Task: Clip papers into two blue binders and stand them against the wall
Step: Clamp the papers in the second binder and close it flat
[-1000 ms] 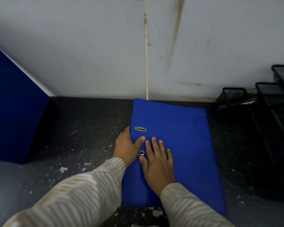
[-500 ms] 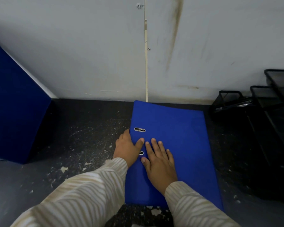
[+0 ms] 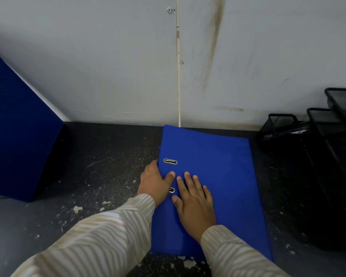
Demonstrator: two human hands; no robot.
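Note:
A closed blue binder lies flat on the dark worn tabletop, its far edge close to the white wall. My left hand grips its left spine edge, thumb on the cover and fingers curled under the side. My right hand rests flat on the cover, fingers spread, beside two metal slots. A second blue binder stands at the far left, leaning against the wall. No loose papers show.
Black wire mesh trays and a mesh holder stand at the right by the wall. Flakes of chipped paint dot the tabletop in front of me. A thin strip runs down the wall behind the binder.
The view has tilted up slightly. Both hands stay on the flat binder in nearly the same spots; the binder has not visibly moved.

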